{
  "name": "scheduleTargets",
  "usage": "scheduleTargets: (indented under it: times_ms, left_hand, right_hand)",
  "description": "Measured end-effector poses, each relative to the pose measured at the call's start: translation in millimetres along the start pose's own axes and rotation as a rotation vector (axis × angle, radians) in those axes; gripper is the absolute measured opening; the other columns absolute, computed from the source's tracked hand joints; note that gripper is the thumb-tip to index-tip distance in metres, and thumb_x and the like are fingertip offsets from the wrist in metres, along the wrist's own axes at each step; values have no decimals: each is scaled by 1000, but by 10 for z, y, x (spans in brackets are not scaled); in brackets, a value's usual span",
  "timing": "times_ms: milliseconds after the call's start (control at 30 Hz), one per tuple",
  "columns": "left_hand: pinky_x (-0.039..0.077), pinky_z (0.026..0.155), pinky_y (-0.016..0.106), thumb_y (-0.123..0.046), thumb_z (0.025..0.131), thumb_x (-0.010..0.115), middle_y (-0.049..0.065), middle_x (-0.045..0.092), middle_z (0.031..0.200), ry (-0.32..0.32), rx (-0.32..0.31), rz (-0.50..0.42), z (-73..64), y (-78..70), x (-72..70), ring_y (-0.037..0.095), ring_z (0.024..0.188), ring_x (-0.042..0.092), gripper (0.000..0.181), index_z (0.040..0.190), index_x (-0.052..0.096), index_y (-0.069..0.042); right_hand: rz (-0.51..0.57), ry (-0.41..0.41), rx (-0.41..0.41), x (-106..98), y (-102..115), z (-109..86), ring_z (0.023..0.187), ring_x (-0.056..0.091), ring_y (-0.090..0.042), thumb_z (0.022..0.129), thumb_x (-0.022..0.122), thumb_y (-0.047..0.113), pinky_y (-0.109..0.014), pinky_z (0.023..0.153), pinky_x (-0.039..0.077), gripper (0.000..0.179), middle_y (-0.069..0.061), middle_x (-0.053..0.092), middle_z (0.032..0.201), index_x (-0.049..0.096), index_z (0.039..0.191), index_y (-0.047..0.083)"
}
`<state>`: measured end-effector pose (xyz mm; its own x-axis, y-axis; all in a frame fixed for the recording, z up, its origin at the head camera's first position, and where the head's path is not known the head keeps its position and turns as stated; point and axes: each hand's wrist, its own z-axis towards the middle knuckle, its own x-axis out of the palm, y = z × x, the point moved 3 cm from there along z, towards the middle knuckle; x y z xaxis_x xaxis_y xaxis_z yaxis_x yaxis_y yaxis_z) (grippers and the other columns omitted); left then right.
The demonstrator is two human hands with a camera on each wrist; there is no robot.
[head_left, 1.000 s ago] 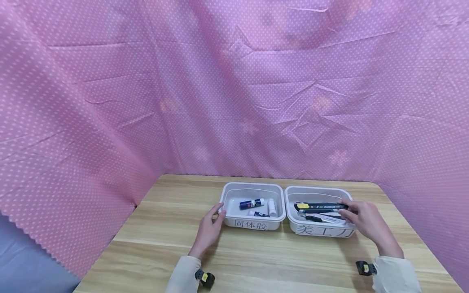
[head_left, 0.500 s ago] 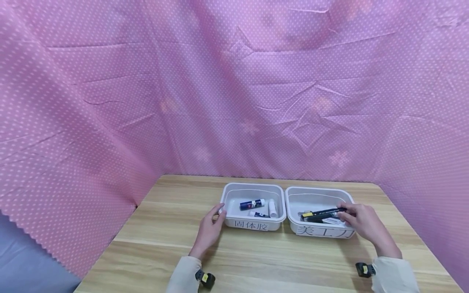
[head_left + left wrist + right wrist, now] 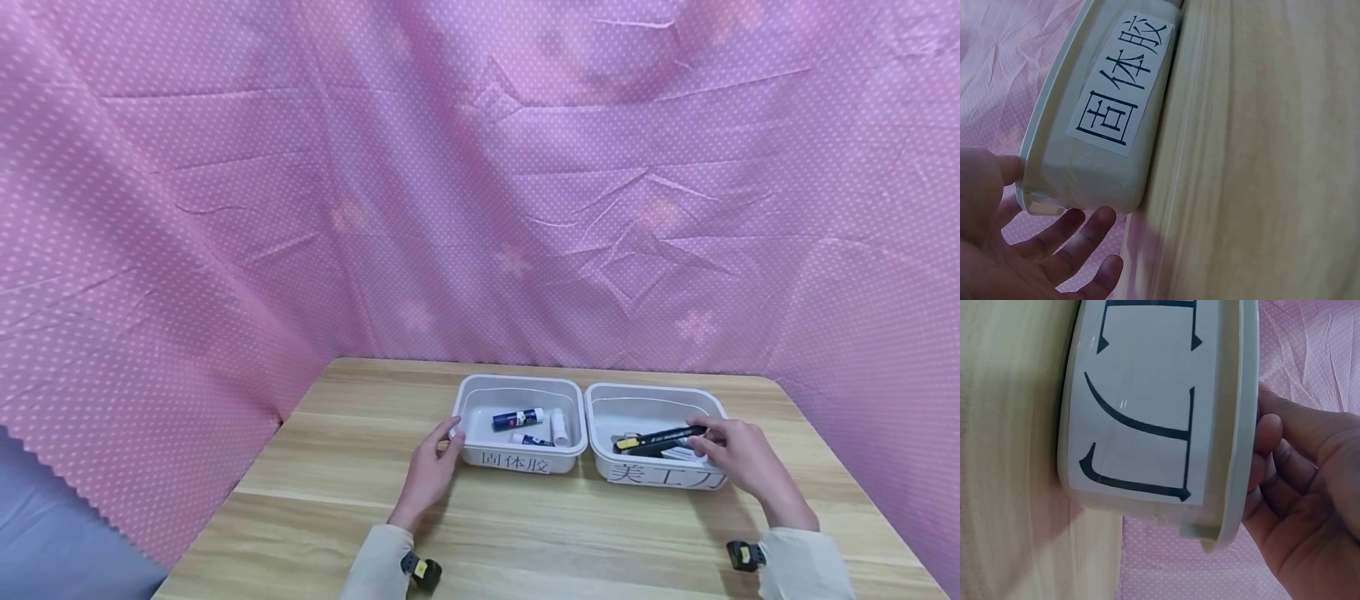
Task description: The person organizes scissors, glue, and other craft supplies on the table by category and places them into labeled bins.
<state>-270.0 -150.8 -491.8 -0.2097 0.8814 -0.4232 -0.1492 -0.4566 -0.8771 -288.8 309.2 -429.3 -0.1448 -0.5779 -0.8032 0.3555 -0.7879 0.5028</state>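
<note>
My right hand (image 3: pixel 746 458) pinches one end of a black utility knife (image 3: pixel 663 437) with a yellow slider, inside the right white plastic box (image 3: pixel 652 406). The knife slants over other cutters in there, partly hidden beneath it. In the right wrist view the box wall (image 3: pixel 1141 406) hides what the fingers hold. At the near left corner of the left white box (image 3: pixel 480 402), my left hand (image 3: pixel 429 475) grips the rim between thumb and index finger; the other fingers stay loose in the left wrist view. That box holds a blue glue stick (image 3: pixel 517 419), a white one (image 3: pixel 558 427) and another blue-and-white one (image 3: pixel 532 439).
Both boxes stand side by side on a wooden table (image 3: pixel 525 525), with paper labels (image 3: pixel 663 476) in Chinese characters on their fronts. A pink dotted cloth (image 3: pixel 480 208) hangs behind and around the table. Each wrist wears a small black camera (image 3: pixel 422 572).
The knife in my right hand has swung, its yellow end moving nearer and lower over the other cutters, so it now lies slanted. My left hand has stayed at the left box's corner.
</note>
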Motion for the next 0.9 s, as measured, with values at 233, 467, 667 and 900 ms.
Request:
scheduleTargets:
  times_ms: [233,467,667,900]
  left_hand:
    - [57,77,32,-34,105,58,24,64,130,2,-6,-6,6,15,-5,26,90,70,46,145,57,-13]
    - [58,77,34,-35,105,58,24,64,129,-6,7,5,7,15,-19,24,89,70,46,145,57,-12]
    - [57,79,33,-34,105,57,23,64,130,-1,-6,14,17,18,5,23,90,70,46,146,56,-13]
    - [58,83,37,-37,105,56,21,63,132,3,-26,15,16,4,-2,23,95,69,47,148,55,-17]
  right_hand:
    - [-13,18,11,16,-10,5,59,50,-7,93,72,10,-24,54,39,35,5,68,70,67,124,-8]
    - [-32,16,-1,9,1,18,64,56,-7,92,73,9,-26,60,44,34,6,69,70,68,121,-7]
    - [-21,29,30,-11,-10,-5,68,62,-10,92,73,9,-28,63,48,33,2,72,74,68,121,-5]
    - [-2,62,68,-23,-1,-14,72,65,-13,94,70,9,-30,64,51,32,-2,74,79,68,122,-5]
